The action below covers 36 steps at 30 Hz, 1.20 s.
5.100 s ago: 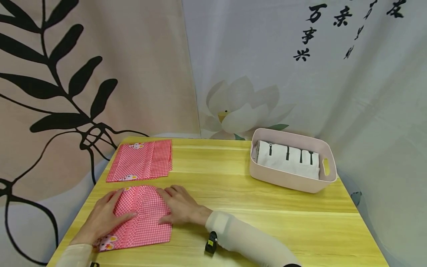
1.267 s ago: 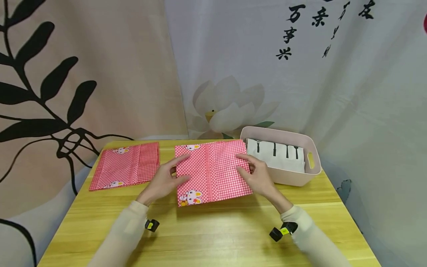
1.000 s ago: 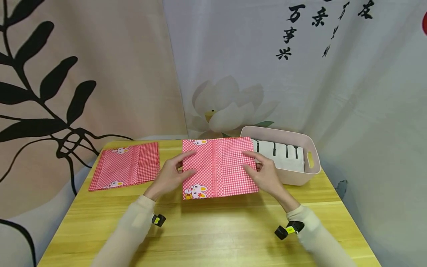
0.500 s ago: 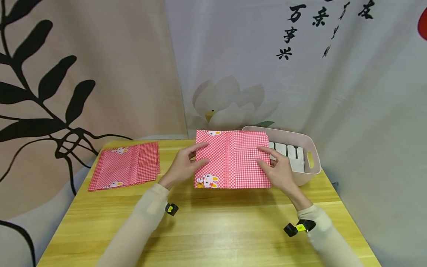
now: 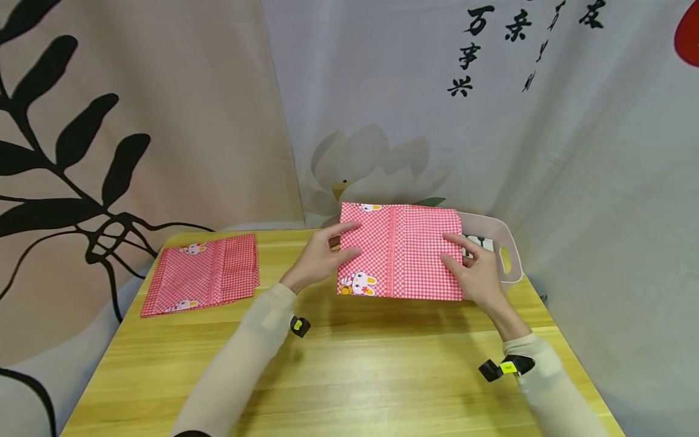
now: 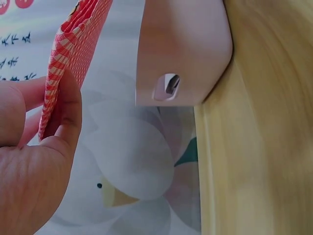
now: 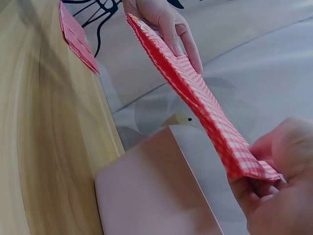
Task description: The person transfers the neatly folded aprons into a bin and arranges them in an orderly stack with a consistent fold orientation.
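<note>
A folded red-and-white checked cloth (image 5: 404, 252) with rabbit prints hangs in the air between my two hands, in front of the pink basket (image 5: 494, 228). Its left edge is pinched by my left hand (image 5: 319, 258), thumb on the near face and other fingers behind. My right hand (image 5: 479, 273) grips the right edge the same way. Several layers show along the edge of the held cloth (image 7: 190, 98) in the right wrist view. Most of the basket and its white folded cloths (image 5: 485, 243) is hidden behind it.
A second folded checked cloth (image 5: 204, 276) lies flat at the table's left back. The wooden table (image 5: 349, 376) ends at a curtain (image 5: 377, 79) behind it. The basket stands at the back right, near the table's right edge.
Both hands have lifted the folded checked cloth off the table's left front and carried it right and back, up to the basket. The other checked cloth has stayed put.
</note>
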Tool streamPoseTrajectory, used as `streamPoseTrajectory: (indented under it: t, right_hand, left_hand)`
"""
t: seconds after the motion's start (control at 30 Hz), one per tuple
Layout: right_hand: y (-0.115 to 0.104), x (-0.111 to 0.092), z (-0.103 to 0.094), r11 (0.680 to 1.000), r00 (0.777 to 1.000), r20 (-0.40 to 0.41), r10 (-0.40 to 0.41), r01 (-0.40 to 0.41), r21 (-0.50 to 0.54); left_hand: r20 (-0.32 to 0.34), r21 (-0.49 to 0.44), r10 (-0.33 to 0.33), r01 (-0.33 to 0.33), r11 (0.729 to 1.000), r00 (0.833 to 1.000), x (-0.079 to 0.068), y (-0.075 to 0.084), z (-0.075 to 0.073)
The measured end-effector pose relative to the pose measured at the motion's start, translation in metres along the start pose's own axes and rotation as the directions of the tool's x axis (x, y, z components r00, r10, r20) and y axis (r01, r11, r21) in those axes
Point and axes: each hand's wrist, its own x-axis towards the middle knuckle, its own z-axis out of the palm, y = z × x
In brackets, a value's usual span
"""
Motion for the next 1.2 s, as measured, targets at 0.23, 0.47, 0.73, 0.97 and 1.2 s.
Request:
streamPoseTrajectory:
  t: [0.23,0.47,0.73,0.97,1.2]
  right_hand:
    - [0.004,0.001,-0.016,0.999,1.000,-0.005,0.015,-0.015,-0.033]
    - [0.005,0.000,-0.029,0.997,0.998,-0.037,0.044,-0.046,-0.056]
    - [0.005,0.002,-0.043,0.994,0.998,-0.065,0.026,-0.033,-0.104]
    - [0.007,0.009,-0.059,0.996,0.997,-0.069,0.023,-0.029,-0.090]
    - [0.015,0.019,-0.073,0.993,0.996,-0.085,0.023,-0.033,-0.111]
  left_hand:
    - [0.035,-0.039,0.010,-0.008,0.999,0.999,0.018,0.003,0.012]
    - [0.041,-0.017,0.028,-0.027,0.999,0.999,0.032,0.006,0.024]
    - [0.042,-0.042,0.073,-0.071,0.997,0.996,0.051,0.009,0.037]
    - [0.033,0.034,0.097,-0.098,0.995,0.995,0.070,0.013,0.048]
    - [0.032,0.092,0.058,-0.061,0.994,0.998,0.086,0.016,0.059]
